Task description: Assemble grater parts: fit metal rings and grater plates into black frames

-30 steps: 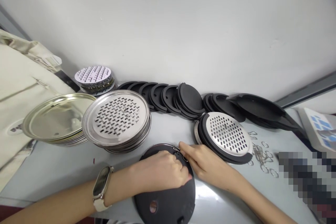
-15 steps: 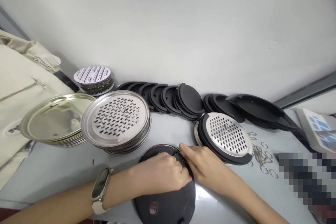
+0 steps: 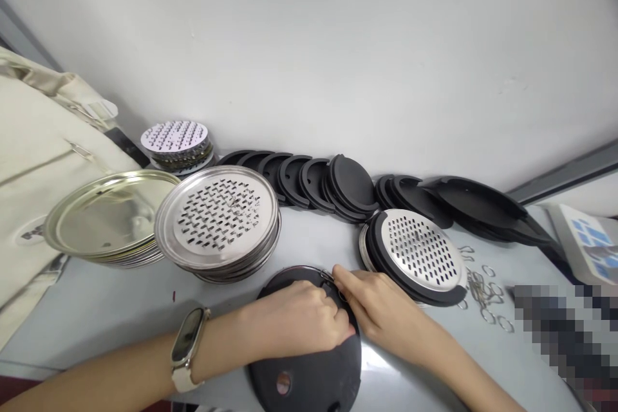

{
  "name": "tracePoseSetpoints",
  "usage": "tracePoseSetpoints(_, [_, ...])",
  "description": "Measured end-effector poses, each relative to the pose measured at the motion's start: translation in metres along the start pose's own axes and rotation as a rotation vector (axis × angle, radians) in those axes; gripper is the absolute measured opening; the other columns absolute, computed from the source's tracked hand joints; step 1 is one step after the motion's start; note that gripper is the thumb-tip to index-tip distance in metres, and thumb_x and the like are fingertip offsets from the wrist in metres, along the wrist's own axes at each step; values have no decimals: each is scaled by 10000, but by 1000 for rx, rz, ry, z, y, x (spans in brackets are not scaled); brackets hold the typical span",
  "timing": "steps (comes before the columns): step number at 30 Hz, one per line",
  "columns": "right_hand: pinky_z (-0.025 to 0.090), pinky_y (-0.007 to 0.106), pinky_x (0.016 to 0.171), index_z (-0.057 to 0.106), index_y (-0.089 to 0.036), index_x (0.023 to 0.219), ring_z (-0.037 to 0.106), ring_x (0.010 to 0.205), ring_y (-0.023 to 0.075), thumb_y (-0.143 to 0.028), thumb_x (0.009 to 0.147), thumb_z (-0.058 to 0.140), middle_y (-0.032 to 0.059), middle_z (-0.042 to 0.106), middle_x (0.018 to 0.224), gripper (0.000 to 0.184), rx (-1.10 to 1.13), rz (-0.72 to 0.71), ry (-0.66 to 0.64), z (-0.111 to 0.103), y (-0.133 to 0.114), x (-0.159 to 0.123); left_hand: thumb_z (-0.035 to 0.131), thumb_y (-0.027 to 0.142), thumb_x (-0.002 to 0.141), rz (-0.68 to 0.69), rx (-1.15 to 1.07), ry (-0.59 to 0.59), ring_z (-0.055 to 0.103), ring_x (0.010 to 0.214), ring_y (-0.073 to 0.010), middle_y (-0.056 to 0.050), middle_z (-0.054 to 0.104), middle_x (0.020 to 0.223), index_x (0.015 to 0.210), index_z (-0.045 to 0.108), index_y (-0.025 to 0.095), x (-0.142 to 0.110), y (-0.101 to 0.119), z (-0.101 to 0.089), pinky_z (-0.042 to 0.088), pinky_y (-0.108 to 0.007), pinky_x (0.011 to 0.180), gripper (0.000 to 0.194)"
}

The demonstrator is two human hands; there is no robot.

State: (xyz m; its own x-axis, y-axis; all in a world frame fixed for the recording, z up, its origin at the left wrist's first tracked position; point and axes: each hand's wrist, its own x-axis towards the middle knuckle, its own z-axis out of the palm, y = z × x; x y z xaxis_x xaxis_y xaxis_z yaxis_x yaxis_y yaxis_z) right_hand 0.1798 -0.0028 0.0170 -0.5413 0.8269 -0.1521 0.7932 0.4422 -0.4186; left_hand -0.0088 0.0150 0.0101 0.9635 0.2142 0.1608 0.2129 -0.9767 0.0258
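Note:
A round black disc (image 3: 309,373) with a small hole lies flat on the grey table (image 3: 96,315) in front of me. My left hand (image 3: 299,322), fingers curled, presses down on the disc's top. My right hand (image 3: 376,309) pinches a small metal ring (image 3: 327,275) at the disc's far rim, beside the left hand's fingertips. A watch (image 3: 189,344) sits on my left wrist.
A stack of perforated metal plates (image 3: 219,222) and a stack of plain metal plates (image 3: 103,215) stand at the left. A perforated plate in a black ring (image 3: 418,256) lies right. Black discs (image 3: 338,183) line the wall. Loose metal rings (image 3: 485,286) lie scattered at the right.
Both hands stay on the black disc with almost no movement; the right hand's fingers keep working the small ring at the rim. The view shifted slightly.

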Motion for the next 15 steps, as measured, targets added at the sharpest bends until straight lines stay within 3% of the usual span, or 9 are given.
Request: tracePoseSetpoints(15, [243, 264, 527, 392, -216, 833, 434, 524, 142, -43, 848, 366, -21, 505, 644, 176, -28, -7, -21, -2, -1, 1, 633, 138, 829, -2, 6, 17, 587, 566, -160, 15, 605, 653, 774, 499, 171, 0, 0, 2, 309, -301, 431, 148])
